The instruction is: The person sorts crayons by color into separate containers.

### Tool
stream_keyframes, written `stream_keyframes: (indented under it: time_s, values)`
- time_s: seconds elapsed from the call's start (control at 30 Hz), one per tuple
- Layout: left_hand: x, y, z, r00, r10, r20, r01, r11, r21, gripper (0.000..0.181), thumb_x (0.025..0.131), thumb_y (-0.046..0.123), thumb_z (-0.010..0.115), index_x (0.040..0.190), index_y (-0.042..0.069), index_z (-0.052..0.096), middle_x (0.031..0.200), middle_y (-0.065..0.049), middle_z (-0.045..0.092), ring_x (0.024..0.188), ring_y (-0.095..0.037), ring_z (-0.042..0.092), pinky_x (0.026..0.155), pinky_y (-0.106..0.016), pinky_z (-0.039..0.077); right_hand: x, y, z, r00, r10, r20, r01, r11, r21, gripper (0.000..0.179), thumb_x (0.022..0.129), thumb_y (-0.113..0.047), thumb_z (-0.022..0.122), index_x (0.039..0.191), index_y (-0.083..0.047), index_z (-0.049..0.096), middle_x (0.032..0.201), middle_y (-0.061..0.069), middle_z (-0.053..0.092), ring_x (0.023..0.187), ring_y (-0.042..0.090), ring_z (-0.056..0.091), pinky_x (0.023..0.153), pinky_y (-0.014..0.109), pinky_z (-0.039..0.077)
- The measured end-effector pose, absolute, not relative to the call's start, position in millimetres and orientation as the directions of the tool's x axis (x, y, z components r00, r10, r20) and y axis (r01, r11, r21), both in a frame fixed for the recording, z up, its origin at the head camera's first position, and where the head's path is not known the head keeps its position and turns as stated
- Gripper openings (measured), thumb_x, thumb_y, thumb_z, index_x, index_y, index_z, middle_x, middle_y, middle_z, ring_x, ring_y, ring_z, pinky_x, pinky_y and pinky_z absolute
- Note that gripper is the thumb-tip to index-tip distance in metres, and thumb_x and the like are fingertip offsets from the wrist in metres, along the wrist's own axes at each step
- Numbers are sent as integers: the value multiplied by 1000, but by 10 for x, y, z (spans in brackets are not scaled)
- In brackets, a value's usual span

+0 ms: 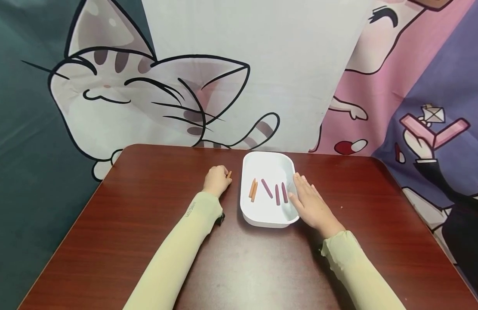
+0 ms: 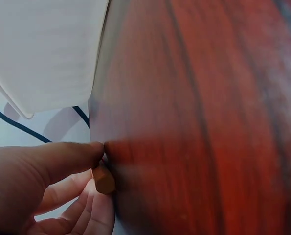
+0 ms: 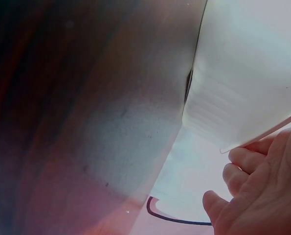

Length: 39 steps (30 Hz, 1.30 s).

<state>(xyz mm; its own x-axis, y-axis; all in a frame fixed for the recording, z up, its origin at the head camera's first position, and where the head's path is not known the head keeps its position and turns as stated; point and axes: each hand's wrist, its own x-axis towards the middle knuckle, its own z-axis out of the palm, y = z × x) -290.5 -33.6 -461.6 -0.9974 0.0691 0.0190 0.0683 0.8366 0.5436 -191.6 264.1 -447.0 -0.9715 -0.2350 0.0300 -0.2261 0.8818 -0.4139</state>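
Note:
Left of the white tray, my left hand (image 1: 217,181) pinches a short orange crayon-like stick (image 2: 104,180) between thumb and fingers, close to the tabletop. The left wrist view shows the stick's blunt, faceted end. Inside the tray (image 1: 267,220) lie two orange sticks (image 1: 254,192) side by side, on its left. Several purple sticks (image 1: 277,194) lie apart from each other in its middle and right. My right hand (image 1: 310,204) rests along the tray's right edge with fingers nearly straight, holding nothing. In the right wrist view its fingers are by the tray rim (image 3: 262,134).
The brown wooden table (image 1: 118,241) extends around the tray on all sides, and its far edge runs just behind the tray. A cloth backdrop (image 1: 293,56) printed with a cartoon cat and figures hangs beyond that edge.

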Motion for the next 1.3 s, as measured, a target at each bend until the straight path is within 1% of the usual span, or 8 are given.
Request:
stream_keyframes:
  time_s: [0.2,0.4,0.53,0.67,0.8,0.93,1.07,1.3]
  values:
    - [-2891,-366,-4594,-998,64,2,54,819,571,9,92,12,73,94,3,73,89,-9,70,90,-27,67,84,-40,56,-1911,2640,-4464,-972,-234,35,-227,880,-417,72,106,-39,45,162,-4,16,168,15,14,154,38,11,121,61,12]
    - [-2873,-455,-4551,-997,61,-50,11,735,678,12,91,12,70,98,4,74,96,-9,72,92,-27,66,86,-39,54,-1911,2638,-4482,-970,-241,45,-238,882,-407,72,106,-40,43,161,-3,16,168,16,15,154,39,12,120,61,13]
    - [-2856,-529,-4542,-992,79,-95,-25,627,778,16,91,10,67,104,2,73,90,-10,72,79,-22,65,74,-33,54,-1908,2635,-4481,-970,-238,44,-234,880,-414,72,106,-40,44,161,-3,16,168,15,15,154,38,12,121,61,13]
    - [-2833,-583,-4522,-983,112,-145,-81,441,894,21,93,5,64,110,-5,70,88,-17,73,67,-17,63,63,-25,52,-1908,2636,-4474,-970,-239,40,-233,878,-418,72,106,-40,44,162,-3,16,168,15,15,154,37,11,121,61,12]
    - [-2801,-615,-4479,-967,161,-199,-149,277,949,28,99,8,62,120,-10,66,105,-23,72,78,-15,65,69,-23,56,-1912,2644,-4471,-971,-237,34,-229,879,-418,73,106,-40,44,162,-4,15,168,15,14,154,37,10,121,61,12]
    - [-2740,-631,-4400,-950,189,-247,-207,208,956,34,101,13,62,128,-7,63,117,-23,69,90,-17,68,76,-24,57,-1914,2651,-4476,-971,-237,31,-228,881,-416,73,106,-41,44,162,-5,14,168,14,13,155,36,9,121,61,12]
    - [-2681,-618,-4314,-942,226,-250,-224,134,965,35,100,12,63,130,-7,62,120,-25,68,92,-18,70,78,-25,58,-1910,2651,-4472,-971,-239,27,-228,881,-415,74,106,-44,42,162,-4,14,168,14,12,155,36,8,121,61,11]
    - [-2580,-517,-4148,-935,293,-202,-197,49,979,31,98,10,65,125,-6,65,113,-21,71,91,-18,71,83,-31,59,-1900,2641,-4450,-970,-243,25,-232,882,-411,74,107,-45,40,162,-3,14,168,15,13,154,37,9,121,61,11]
